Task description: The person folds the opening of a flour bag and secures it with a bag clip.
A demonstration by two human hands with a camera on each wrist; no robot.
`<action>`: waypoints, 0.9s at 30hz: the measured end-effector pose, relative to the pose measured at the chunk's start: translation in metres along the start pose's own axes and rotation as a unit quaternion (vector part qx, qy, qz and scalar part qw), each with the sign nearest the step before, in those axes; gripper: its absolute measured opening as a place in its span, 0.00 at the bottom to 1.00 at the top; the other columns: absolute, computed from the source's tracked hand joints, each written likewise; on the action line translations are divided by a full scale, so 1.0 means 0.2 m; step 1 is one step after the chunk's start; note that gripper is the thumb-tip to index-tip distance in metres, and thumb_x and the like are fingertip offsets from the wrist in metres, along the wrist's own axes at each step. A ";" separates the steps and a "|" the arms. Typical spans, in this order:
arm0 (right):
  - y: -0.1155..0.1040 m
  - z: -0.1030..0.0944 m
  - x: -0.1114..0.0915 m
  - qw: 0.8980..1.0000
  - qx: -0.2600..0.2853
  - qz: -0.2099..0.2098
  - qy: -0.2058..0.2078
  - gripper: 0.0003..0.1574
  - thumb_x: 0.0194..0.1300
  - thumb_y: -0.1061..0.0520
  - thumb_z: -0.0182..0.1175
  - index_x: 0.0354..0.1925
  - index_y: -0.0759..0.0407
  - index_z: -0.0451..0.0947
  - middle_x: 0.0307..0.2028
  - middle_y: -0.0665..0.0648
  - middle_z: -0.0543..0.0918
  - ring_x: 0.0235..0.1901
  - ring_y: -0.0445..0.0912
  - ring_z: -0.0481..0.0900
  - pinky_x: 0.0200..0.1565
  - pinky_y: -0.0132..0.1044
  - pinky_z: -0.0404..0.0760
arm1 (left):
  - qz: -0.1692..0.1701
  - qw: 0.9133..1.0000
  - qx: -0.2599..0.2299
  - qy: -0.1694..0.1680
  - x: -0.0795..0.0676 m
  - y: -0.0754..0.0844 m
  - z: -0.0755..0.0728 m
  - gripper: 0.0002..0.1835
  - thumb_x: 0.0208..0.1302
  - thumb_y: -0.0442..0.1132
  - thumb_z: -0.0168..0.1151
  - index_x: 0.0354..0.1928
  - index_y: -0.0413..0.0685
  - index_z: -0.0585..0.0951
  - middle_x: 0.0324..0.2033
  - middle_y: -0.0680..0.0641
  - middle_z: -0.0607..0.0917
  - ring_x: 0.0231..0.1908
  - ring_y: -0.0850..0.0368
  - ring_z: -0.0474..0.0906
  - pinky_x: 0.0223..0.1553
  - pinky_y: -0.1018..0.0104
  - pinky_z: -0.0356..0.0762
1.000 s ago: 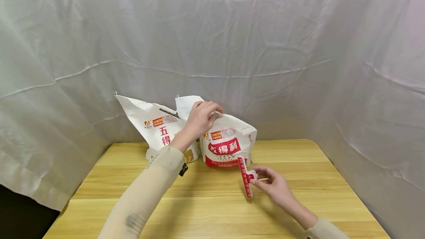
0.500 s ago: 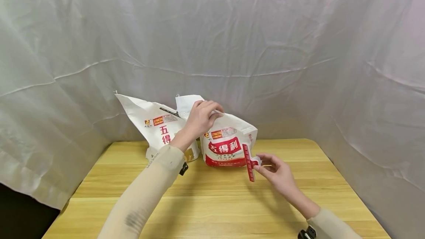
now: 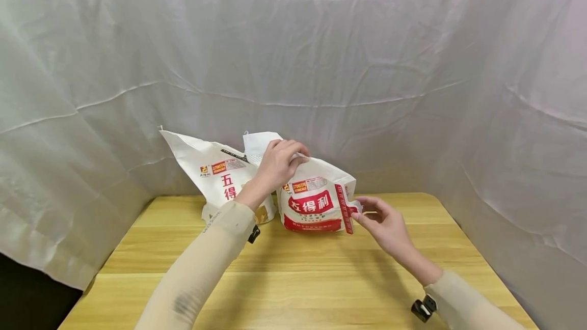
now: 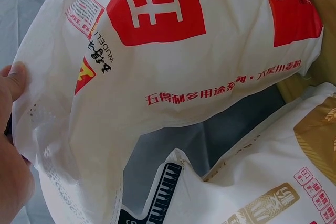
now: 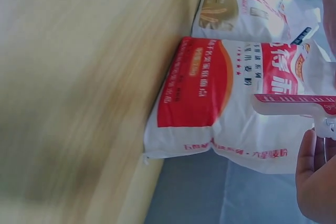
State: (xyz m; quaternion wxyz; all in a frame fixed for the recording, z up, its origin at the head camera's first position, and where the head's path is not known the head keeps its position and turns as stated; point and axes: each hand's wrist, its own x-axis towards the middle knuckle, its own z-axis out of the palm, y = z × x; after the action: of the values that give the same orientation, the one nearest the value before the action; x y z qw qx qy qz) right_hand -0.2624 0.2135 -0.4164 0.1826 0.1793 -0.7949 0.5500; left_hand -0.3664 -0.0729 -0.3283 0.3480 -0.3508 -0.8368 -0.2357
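Note:
My left hand (image 3: 278, 164) pinches the folded top edge of a white flour bag (image 3: 316, 169) with red print, which stands on the table. In the left wrist view, thumb and fingers hold that bag's top (image 4: 47, 114). Between the thumb and fingers of my right hand (image 3: 385, 223) is a red-and-white bag clip (image 3: 345, 209), its long bar nearly upright at the bag's right side. The right wrist view shows the clip's bar (image 5: 289, 106) crossing in front of the bag, with its handle at my fingertips.
A second flour bag (image 3: 206, 167) with gold print stands just left of the first, partly behind my left forearm. A black clip (image 3: 234, 155) sits across its top. The wooden table (image 3: 298, 279) carries both bags, with a grey curtain (image 3: 321, 65) behind and at the sides.
My right hand has lifted the bag clip up and slightly right, from low in front of the flour bag to its right side. The left hand stays on the bag's top.

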 end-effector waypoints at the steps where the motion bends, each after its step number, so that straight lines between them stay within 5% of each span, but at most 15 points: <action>1: -0.01 0.00 0.01 1.000 -0.001 -0.003 0.000 0.23 0.66 0.64 0.71 0.58 0.67 0.80 0.46 0.65 0.86 0.43 0.39 0.84 0.44 0.27 0.85 | 0.000 1.000 0.000 0.000 0.00 0.00 0.00 0.03 0.69 0.37 0.70 0.42 0.52 0.85 0.41 0.53 0.90 0.47 0.54 0.84 0.63 0.52 0.70; 27: -0.14 -0.06 0.24 0.995 -0.062 -0.084 0.004 0.24 0.64 0.64 0.73 0.58 0.63 0.82 0.47 0.60 0.87 0.43 0.36 0.82 0.48 0.23 0.82 | -0.012 1.000 0.004 -0.006 0.00 0.00 0.00 0.03 0.70 0.38 0.69 0.43 0.53 0.86 0.42 0.54 0.89 0.48 0.55 0.84 0.63 0.53 0.69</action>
State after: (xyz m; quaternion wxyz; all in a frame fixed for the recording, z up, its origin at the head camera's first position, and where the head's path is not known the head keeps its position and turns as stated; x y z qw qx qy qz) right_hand -0.2903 0.2106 -0.3665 0.2419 0.2319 -0.8087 0.4834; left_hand -0.3665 -0.0728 -0.3286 0.3411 -0.3408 -0.8440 -0.2346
